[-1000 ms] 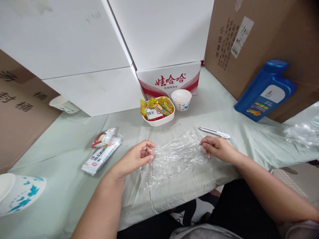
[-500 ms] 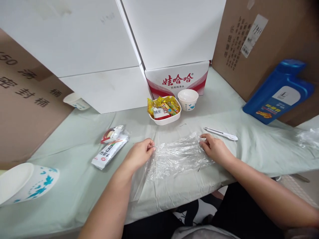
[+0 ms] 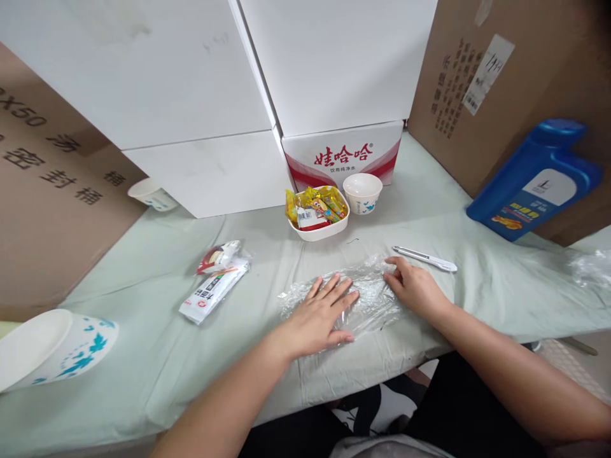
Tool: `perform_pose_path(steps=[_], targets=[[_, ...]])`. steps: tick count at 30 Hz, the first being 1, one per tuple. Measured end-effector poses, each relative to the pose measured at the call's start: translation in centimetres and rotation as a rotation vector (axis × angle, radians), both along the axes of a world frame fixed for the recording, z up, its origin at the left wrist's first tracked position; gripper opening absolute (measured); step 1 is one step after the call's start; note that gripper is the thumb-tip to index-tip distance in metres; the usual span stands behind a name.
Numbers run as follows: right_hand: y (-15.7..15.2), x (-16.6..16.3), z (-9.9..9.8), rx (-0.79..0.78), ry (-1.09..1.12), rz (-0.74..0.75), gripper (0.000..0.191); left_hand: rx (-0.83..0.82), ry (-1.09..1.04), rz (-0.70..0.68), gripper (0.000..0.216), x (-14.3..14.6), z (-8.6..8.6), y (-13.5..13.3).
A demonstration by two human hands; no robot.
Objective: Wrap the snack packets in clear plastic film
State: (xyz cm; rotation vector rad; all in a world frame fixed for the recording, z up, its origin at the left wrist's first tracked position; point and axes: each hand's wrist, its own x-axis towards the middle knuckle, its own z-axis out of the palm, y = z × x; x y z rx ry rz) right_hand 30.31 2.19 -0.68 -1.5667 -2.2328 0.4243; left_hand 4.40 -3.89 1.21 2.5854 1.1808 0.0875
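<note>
A crinkled sheet of clear plastic film (image 3: 375, 299) lies on the cloth-covered table in front of me. My left hand (image 3: 321, 313) rests flat on its left half, fingers spread. At the right end, my right hand (image 3: 411, 286) pinches the film's edge between thumb and fingers. Just beyond that hand lies a white utility knife (image 3: 424, 259). Past the film stand a white tray (image 3: 319, 235) of yellow snack packets (image 3: 329, 207) and a white paper bowl (image 3: 363, 194). Two small food packets (image 3: 214, 286) lie to the left.
White boxes (image 3: 200, 172) and a red-and-white carton (image 3: 344, 159) line the back. A brown carton (image 3: 458, 83) stands at right behind a blue bottle (image 3: 529, 184). Another brown carton (image 3: 62, 210) is at left, with a paper bucket (image 3: 81, 350) near the left edge.
My left hand has let go of the film's left edge and moved right, opening out flat on top of the film. The right hand keeps its pinch at the same spot.
</note>
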Motion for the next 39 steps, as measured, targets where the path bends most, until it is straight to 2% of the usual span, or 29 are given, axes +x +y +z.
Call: perform_pose_path(steps=[3, 4, 5, 7, 9, 11, 13, 16, 18, 19, 21, 23, 25, 27, 31, 34, 37, 39], targets=[[0.0, 0.7, 0.8, 0.204, -0.025, -0.106, 0.035, -0.076, 0.062, 0.012, 0.084, -0.3, -0.3, 0.4], [-0.2, 0.8, 1.0, 0.281, -0.018, -0.097, 0.035, -0.082, 0.057, 0.014, 0.086, -0.4, -0.3, 0.5], [-0.4, 0.7, 1.2, 0.336, -0.009, -0.036, 0.036, -0.082, 0.048, 0.015, 0.088, -0.4, -0.3, 0.6], [-0.9, 0.3, 1.1, 0.350, -0.019, 0.230, 0.043, -0.074, 0.034, 0.011, 0.091, -0.3, -0.3, 0.6], [-1.3, -0.3, 0.6, 0.262, -0.088, 0.517, 0.063, -0.066, 0.037, 0.001, 0.092, -0.3, -0.3, 0.6], [-1.3, -0.5, -0.3, 0.159, -0.177, 0.633, 0.082, -0.064, 0.058, 0.011, 0.093, -0.7, -0.5, 0.8], [-1.0, -0.1, -1.1, 0.100, -0.233, 0.569, 0.089, -0.080, 0.094, 0.090, 0.092, -1.8, -0.6, 1.3], [-0.3, 1.1, -1.2, 0.095, -0.238, 0.427, 0.091, -0.066, 0.118, 0.337, 0.080, -4.1, -0.1, 2.1], [-0.1, 1.9, -0.5, 0.122, -0.192, 0.419, 0.092, 0.030, 0.054, 0.465, 0.070, -5.0, 0.6, 2.3], [-0.1, 2.3, 0.0, 0.133, -0.157, 0.449, 0.093, 0.086, -0.004, 0.484, 0.064, -5.1, 1.1, 2.2], [-0.3, 2.8, 1.1, 0.123, -0.083, 0.557, 0.091, 0.106, -0.131, 0.393, 0.048, -4.6, 2.1, 1.6], [-0.5, 3.2, 2.0, 0.076, -0.023, 0.668, 0.083, -0.035, -0.183, 0.209, 0.038, -3.6, 2.8, 0.7], [-0.5, 3.4, 2.4, 0.021, 0.006, 0.732, 0.072, -0.191, -0.140, 0.093, 0.040, -2.8, 3.1, 0.0], [-0.4, 3.6, 2.4, -0.023, 0.013, 0.759, 0.062, -0.253, -0.069, 0.086, 0.038, -2.4, 3.2, -0.4], [0.0, 4.2, 2.2, -0.084, 0.012, 0.780, 0.049, -0.278, -0.065, 0.052, 0.011, -3.1, 3.3, -0.3], [0.0, 4.7, 2.3, -0.101, 0.009, 0.779, 0.045, -0.274, -0.143, 0.038, 0.014, -3.9, 3.7, 0.0], [-0.2, 4.8, 2.5, -0.106, 0.016, 0.765, 0.044, -0.280, -0.217, 0.088, 0.013, -4.4, 3.9, 0.2], [-0.3, 4.7, 2.5, -0.096, 0.043, 0.742, 0.031, -0.296, -0.240, 0.152, 0.013, -4.6, 4.0, 0.3]])
